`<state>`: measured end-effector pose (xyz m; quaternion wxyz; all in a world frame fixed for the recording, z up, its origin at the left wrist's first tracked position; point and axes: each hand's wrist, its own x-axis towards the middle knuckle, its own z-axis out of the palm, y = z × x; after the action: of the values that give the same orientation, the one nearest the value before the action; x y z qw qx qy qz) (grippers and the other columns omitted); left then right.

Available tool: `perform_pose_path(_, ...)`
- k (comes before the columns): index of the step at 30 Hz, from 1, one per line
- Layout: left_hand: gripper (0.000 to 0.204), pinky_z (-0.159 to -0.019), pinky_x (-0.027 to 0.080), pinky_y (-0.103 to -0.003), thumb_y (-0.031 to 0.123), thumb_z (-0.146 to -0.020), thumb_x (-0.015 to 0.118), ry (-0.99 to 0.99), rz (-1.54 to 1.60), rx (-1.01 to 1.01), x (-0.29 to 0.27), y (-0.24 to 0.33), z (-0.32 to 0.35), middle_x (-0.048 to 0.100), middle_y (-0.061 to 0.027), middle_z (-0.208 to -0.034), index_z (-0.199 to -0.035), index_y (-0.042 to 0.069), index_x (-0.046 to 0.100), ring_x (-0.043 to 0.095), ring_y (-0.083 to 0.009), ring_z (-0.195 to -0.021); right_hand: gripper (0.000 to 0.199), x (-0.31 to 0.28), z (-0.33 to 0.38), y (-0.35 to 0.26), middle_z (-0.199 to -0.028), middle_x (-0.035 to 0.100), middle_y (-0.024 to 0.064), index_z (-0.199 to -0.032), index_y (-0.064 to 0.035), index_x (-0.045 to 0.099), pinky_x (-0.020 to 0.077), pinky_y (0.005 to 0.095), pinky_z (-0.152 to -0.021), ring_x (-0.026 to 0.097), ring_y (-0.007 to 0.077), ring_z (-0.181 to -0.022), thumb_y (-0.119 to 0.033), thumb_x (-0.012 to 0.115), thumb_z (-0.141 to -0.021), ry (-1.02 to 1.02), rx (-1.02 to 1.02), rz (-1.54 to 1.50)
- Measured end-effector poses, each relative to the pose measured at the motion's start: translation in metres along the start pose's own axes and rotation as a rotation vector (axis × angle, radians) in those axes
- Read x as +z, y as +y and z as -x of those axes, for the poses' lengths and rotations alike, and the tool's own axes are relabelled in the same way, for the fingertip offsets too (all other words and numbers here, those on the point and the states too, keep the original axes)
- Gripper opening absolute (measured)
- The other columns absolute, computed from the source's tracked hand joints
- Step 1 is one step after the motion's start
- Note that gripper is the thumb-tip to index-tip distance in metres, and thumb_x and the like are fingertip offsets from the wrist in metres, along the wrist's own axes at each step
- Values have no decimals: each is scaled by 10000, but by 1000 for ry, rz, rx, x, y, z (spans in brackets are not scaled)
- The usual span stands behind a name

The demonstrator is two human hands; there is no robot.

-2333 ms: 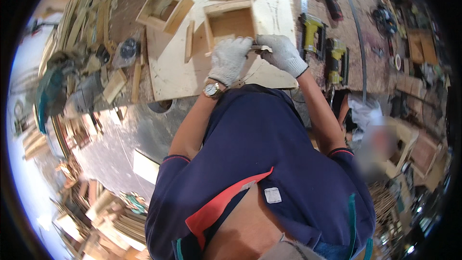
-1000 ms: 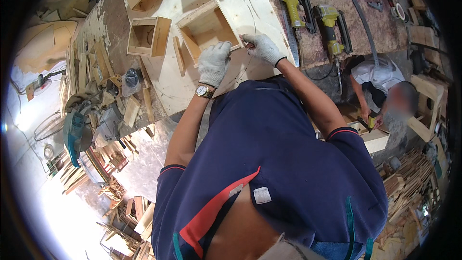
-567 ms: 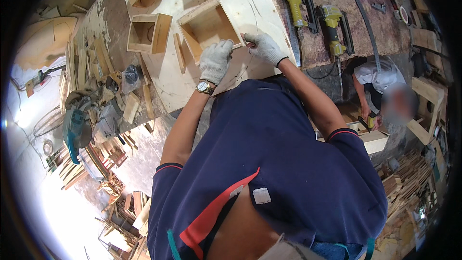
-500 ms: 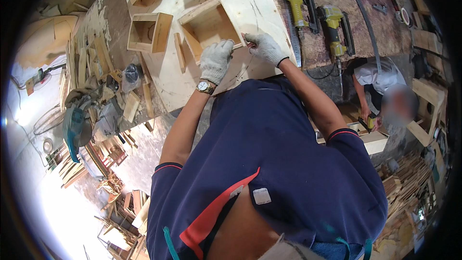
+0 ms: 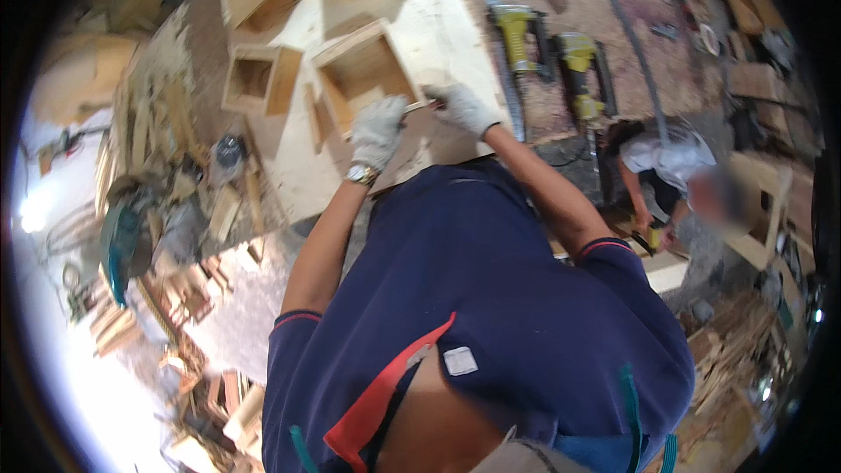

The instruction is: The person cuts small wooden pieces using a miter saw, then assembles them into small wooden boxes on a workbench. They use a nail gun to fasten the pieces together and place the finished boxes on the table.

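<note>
Left hand (image 5: 378, 130) and right hand (image 5: 462, 108), gloved, unmoved since half-second ago, fingers closed pinching thin wooden strip (image 5: 419, 106) against open wooden box (image 5: 363, 74) edge; positioning continues.

Pale wooden box (image 5: 363, 74), white gloves (image 5: 378, 130), navy shirt (image 5: 491, 298) with red trim, yellow nail guns (image 5: 515, 35).

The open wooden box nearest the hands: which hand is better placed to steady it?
The left hand, probably. It rests at the near rim of the open wooden box, next to its wall. The right hand is beside the box's corner and pinches a thin stick, so it is less free.
</note>
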<state>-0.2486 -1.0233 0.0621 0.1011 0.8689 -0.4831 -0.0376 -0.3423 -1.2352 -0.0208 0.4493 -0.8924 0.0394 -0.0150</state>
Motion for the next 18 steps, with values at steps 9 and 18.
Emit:
perform_pose_path(9, 225, -827, 546, -461, 219, -883, 745, -6, -7, -112, 1, 43, -19, 697, -83, -982, -1065, 135, 641, 697, -287, -967, 587, -11, 21, -12, -1242, 761, 231, -1472, -22, 627, 597, 381, -938, 768, 282, -1047, -93, 659, -891, -56, 121, -181)
perform_pose_path(18, 58, -654, 576, -426, 157, -912, 679, 269, 195, -1, 17, 31, -14, 680, -106, -769, -867, 122, 671, 722, -300, -742, 483, -46, 34, -29, -1312, 750, 139, -1416, -6, 654, 616, 316, -886, 740, 211, -1094, 61, 636, -938, 239, 294, -355)
